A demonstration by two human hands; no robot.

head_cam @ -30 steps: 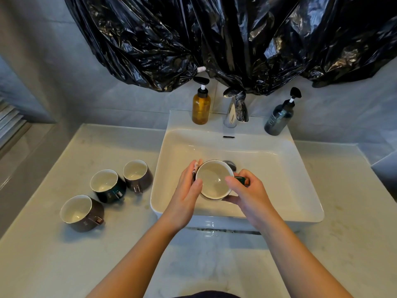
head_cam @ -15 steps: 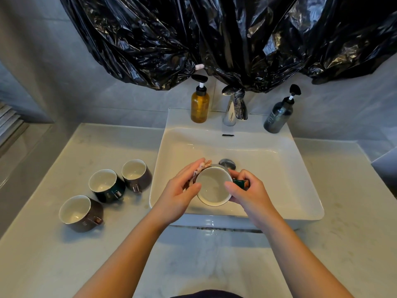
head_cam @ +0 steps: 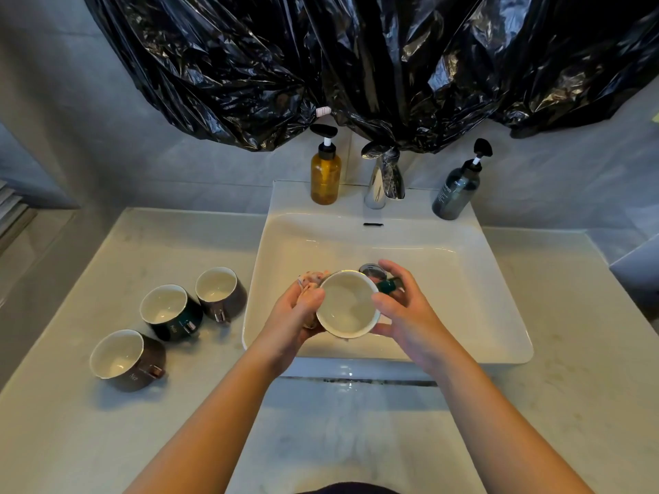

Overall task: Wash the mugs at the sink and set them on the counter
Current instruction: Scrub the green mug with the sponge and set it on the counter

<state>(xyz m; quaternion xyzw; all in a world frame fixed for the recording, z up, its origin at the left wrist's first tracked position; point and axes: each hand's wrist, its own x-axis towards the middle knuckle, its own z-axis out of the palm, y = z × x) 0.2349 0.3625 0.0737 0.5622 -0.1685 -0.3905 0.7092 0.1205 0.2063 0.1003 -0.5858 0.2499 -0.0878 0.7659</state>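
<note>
Over the white sink basin (head_cam: 474,290) I hold a green mug (head_cam: 347,304) with a white inside, mouth up toward me. My right hand (head_cam: 403,311) grips its right side near the green handle. My left hand (head_cam: 297,311) holds a small pinkish cloth (head_cam: 311,279) against the mug's left wall. Three more mugs lie tilted on the counter to the left: a brown one (head_cam: 221,292) nearest the sink, a dark green one (head_cam: 171,311), and a brown one (head_cam: 124,358) nearest me.
An amber pump bottle (head_cam: 325,172), a chrome faucet (head_cam: 383,180) and a dark grey pump bottle (head_cam: 458,187) stand along the sink's back ledge. Black plastic sheeting (head_cam: 356,58) hangs above. The pale counter (head_cam: 570,351) extends on both sides.
The mug has shifted slightly within my hands over the basin. My left hand with the cloth has moved along the mug's left side. The counter mugs have not moved.
</note>
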